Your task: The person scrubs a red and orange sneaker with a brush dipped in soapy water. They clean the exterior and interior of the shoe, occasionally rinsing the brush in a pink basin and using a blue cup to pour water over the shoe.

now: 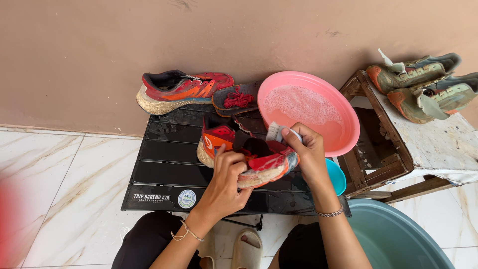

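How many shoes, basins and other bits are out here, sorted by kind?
Red-orange shoes: 2, one held by the left hand and right hand at, one by the wall
Green-orange shoes: 2
Basins: 2, pink, grey-blue
Brush: 1
Insole with red laces: 1
Small blue bowl: 1
Total: 9

One label shows: a small round sticker (186,198), white with a green ring and a pale blue-green centre, stuck on the front slat of the black slatted folding table (164,149). It sits near the middle of that front edge. Just left of the sticker, on the same slat, runs a short two-line strip of white printed lettering (151,198). There are no packages, signs or screens in view.
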